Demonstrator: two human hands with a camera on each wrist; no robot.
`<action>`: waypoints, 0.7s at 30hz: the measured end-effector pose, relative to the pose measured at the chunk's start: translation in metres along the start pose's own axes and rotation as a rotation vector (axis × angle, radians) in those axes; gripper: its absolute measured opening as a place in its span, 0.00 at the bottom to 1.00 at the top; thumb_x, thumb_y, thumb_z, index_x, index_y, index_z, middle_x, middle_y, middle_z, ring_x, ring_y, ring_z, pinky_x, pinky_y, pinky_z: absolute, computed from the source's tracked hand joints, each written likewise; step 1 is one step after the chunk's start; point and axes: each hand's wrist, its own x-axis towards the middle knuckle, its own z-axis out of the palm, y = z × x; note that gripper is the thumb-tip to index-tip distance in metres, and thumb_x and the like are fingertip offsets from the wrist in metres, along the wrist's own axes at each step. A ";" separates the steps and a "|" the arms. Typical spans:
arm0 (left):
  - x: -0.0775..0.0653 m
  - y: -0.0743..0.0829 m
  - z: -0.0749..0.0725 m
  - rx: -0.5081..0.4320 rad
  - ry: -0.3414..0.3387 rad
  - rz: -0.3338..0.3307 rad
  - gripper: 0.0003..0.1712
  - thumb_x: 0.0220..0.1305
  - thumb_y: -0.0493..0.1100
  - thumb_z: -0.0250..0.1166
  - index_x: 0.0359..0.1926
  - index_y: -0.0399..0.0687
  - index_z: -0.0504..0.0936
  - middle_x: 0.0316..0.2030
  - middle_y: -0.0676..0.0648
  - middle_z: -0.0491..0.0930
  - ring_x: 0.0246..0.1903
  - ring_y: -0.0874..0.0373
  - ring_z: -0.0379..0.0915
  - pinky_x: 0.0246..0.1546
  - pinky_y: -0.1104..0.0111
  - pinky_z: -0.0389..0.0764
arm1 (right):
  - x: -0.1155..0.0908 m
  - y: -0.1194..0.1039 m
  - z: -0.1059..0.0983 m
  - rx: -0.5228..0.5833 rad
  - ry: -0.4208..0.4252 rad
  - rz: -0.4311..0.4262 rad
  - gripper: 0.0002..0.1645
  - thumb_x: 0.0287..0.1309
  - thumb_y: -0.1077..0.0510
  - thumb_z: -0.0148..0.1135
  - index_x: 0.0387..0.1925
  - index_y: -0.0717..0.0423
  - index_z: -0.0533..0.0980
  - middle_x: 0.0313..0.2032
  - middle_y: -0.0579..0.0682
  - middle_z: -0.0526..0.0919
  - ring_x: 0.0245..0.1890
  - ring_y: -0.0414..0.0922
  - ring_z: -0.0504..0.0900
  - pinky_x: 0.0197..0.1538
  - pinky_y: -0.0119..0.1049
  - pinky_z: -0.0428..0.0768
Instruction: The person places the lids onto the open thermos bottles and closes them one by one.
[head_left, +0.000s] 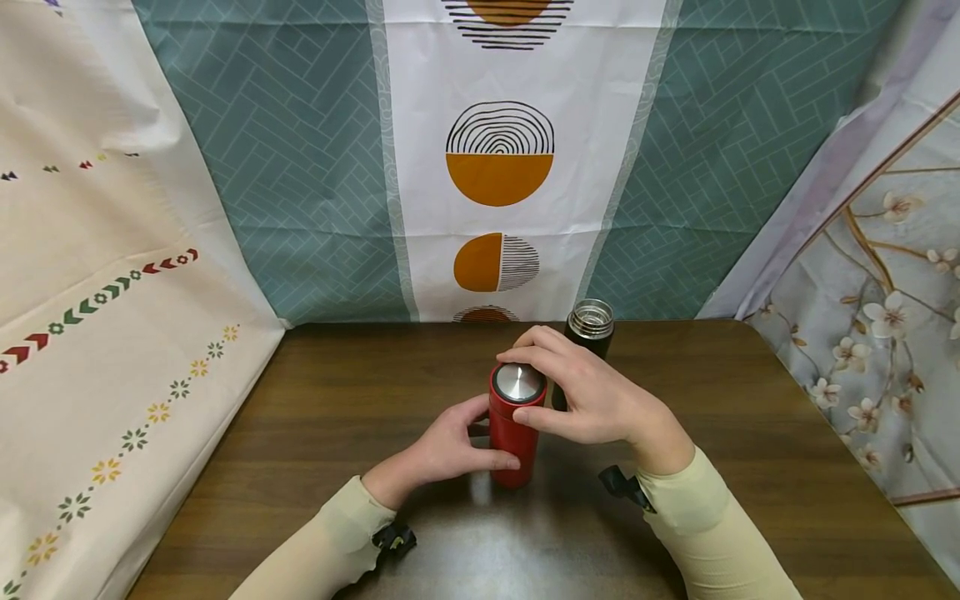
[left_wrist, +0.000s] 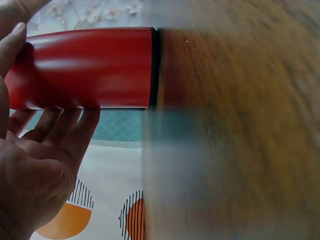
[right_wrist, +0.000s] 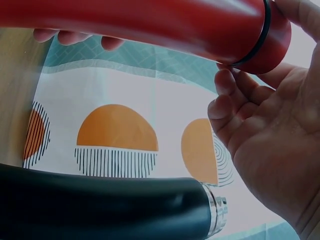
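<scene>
A red vacuum flask (head_left: 513,454) stands upright on the table, its lid (head_left: 520,382) on top with a shiny steel disc in a dark ring. My left hand (head_left: 448,443) holds the flask's body from the left, thumb across the front and fingers behind. From the right, my right hand (head_left: 592,396) grips the lid, thumb at the front and fingers over the far side. Just behind that hand stands a black flask (head_left: 590,335), lidless, its threaded steel neck (right_wrist: 217,212) bare. In the left wrist view, the red flask's dark base (left_wrist: 154,67) meets the tabletop.
The brown wooden table (head_left: 360,375) reaches back to a hanging cloth (head_left: 300,167) with teal panels and orange half circles. A cream patterned cloth (head_left: 90,333) borders the left side, and a floral cloth (head_left: 862,333) hangs on the right.
</scene>
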 end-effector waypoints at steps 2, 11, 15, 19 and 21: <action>0.000 0.000 0.000 0.002 0.002 -0.004 0.36 0.64 0.51 0.84 0.71 0.61 0.80 0.60 0.58 0.86 0.61 0.58 0.82 0.67 0.49 0.82 | 0.000 -0.001 0.000 -0.002 0.003 0.006 0.30 0.69 0.47 0.76 0.69 0.47 0.80 0.57 0.40 0.78 0.58 0.38 0.77 0.58 0.35 0.80; 0.000 0.000 0.000 -0.003 0.005 -0.001 0.37 0.63 0.51 0.85 0.71 0.62 0.81 0.60 0.58 0.86 0.62 0.57 0.82 0.67 0.48 0.82 | 0.002 0.000 0.000 -0.033 0.019 0.039 0.31 0.66 0.41 0.80 0.64 0.45 0.81 0.53 0.37 0.79 0.55 0.35 0.78 0.56 0.33 0.80; 0.000 0.001 -0.001 0.000 0.007 -0.001 0.37 0.63 0.51 0.85 0.70 0.62 0.81 0.60 0.59 0.86 0.62 0.58 0.82 0.67 0.47 0.82 | 0.003 -0.001 0.000 -0.052 0.024 0.046 0.30 0.65 0.40 0.81 0.62 0.45 0.81 0.52 0.36 0.79 0.53 0.35 0.77 0.55 0.33 0.80; 0.000 0.002 -0.001 -0.004 0.005 0.001 0.37 0.62 0.51 0.86 0.70 0.63 0.81 0.59 0.60 0.86 0.62 0.58 0.82 0.67 0.47 0.82 | 0.004 -0.002 0.001 -0.069 0.032 0.043 0.30 0.64 0.38 0.81 0.59 0.46 0.81 0.50 0.35 0.79 0.52 0.34 0.77 0.54 0.32 0.80; 0.001 0.002 -0.001 -0.002 0.004 0.003 0.37 0.62 0.51 0.86 0.70 0.63 0.81 0.59 0.60 0.87 0.61 0.58 0.82 0.66 0.47 0.82 | 0.004 -0.002 0.002 -0.078 0.036 0.046 0.30 0.63 0.37 0.82 0.58 0.46 0.81 0.50 0.35 0.79 0.51 0.35 0.77 0.54 0.32 0.80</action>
